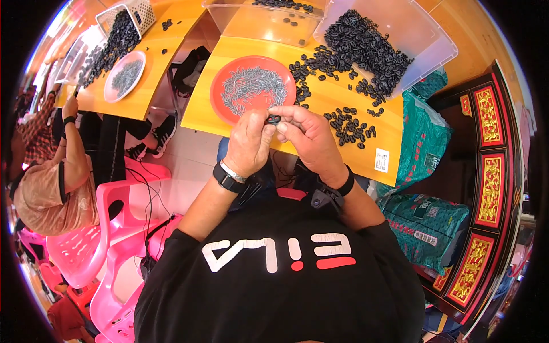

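My left hand (pixel 250 143) and my right hand (pixel 309 137) meet above the near edge of a yellow table (pixel 320 108). Both pinch one small black plastic piece (pixel 273 119) between their fingertips. Just beyond them sits a red round plate (pixel 229 103) holding a heap of small grey metal springs (pixel 254 86). Loose black pieces (pixel 350 127) lie scattered on the table to the right of my hands. A tipped clear plastic bin (pixel 423 34) spills a large pile of the same black pieces (pixel 366 46) onto the table.
Another clear bin (pixel 257 20) stands at the back. On the left, a second yellow table (pixel 151 63) carries a white plate (pixel 124 75) and a white basket (pixel 137 11) of black pieces; a person (pixel 51 171) sits there. Pink chairs (pixel 103 240) stand lower left, green sacks (pixel 420 137) right.
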`<state>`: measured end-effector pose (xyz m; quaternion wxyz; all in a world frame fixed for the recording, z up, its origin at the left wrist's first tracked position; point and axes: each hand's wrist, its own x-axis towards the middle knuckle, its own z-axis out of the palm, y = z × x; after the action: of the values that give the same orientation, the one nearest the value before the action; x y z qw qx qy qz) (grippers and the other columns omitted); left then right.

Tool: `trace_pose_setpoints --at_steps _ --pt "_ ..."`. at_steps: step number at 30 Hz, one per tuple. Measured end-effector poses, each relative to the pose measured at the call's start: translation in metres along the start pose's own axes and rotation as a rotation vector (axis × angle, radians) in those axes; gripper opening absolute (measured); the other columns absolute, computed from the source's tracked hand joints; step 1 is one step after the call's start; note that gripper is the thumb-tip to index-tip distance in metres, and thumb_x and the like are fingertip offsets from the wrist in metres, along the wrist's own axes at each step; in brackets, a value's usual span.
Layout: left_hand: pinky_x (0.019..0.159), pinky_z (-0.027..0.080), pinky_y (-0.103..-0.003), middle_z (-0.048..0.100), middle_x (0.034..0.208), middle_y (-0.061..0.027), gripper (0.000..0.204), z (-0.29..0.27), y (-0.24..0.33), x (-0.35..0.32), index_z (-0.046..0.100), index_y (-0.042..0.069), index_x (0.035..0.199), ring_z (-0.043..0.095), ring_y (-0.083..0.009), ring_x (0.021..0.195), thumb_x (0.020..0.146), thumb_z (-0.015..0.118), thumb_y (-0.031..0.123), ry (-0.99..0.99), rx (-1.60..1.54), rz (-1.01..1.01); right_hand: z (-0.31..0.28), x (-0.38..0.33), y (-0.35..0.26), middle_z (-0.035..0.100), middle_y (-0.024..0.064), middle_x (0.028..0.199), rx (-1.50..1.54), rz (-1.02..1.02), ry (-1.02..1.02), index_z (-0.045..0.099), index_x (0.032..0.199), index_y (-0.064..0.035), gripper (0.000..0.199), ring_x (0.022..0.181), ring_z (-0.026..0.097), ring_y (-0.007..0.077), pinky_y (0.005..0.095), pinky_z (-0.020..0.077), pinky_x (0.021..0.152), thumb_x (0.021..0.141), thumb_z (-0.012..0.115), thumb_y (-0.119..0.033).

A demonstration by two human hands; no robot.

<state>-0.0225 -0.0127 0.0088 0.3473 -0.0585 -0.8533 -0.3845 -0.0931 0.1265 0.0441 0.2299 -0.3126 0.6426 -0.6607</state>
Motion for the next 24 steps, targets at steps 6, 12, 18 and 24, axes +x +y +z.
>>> trace_pose_setpoints --at_steps 6,12,18,24 --pt "0.062 0.044 -0.041 0.053 0.08 -0.0169 0.018 0.002 0.0 -0.001 0.049 0.0 0.102 0.053 -0.035 0.071 0.085 0.054 0.003 0.022 0.004 0.025 0.003 -0.001 0.001 0.058 -0.0012 0.079 -0.02 0.002 0.013 0.059 0.11 0.0025 0.023 0.071 0.053 0.0049 0.0194 0.0455 0.067 0.089 0.05 0.001" --pt "0.064 0.045 -0.041 0.054 0.082 -0.0176 0.018 0.002 -0.001 -0.001 0.049 0.0 0.102 0.054 -0.035 0.073 0.084 0.054 0.002 0.041 -0.018 -0.025 0.006 -0.001 0.004 0.06 -0.0005 0.082 0.051 0.002 0.043 0.058 0.111 0.0024 0.023 0.073 0.054 0.0052 0.0197 0.0459 0.068 0.09 0.049 0.001" --pt "0.066 0.046 -0.04 0.056 0.084 -0.0175 0.022 0.004 -0.005 -0.002 0.049 0.0 0.105 0.055 -0.0343 0.074 0.084 0.054 0.002 0.045 -0.044 -0.068 0.001 0.003 0.009 0.061 0.0008 0.089 0.114 -0.012 -0.02 0.055 0.116 0.002 0.027 0.077 0.055 0.0061 0.0203 0.0461 0.072 0.09 0.05 0.001" --pt "0.064 0.045 -0.041 0.054 0.082 -0.018 0.017 0.003 -0.002 -0.002 0.051 0.0 0.098 0.055 -0.0357 0.072 0.082 0.056 0.001 0.028 -0.051 -0.067 0.002 0.01 0.001 0.064 0.004 0.083 0.086 0.016 0.048 0.059 0.101 0.0022 0.017 0.075 0.059 0.0081 0.0231 0.0476 0.068 0.086 0.053 -0.002"
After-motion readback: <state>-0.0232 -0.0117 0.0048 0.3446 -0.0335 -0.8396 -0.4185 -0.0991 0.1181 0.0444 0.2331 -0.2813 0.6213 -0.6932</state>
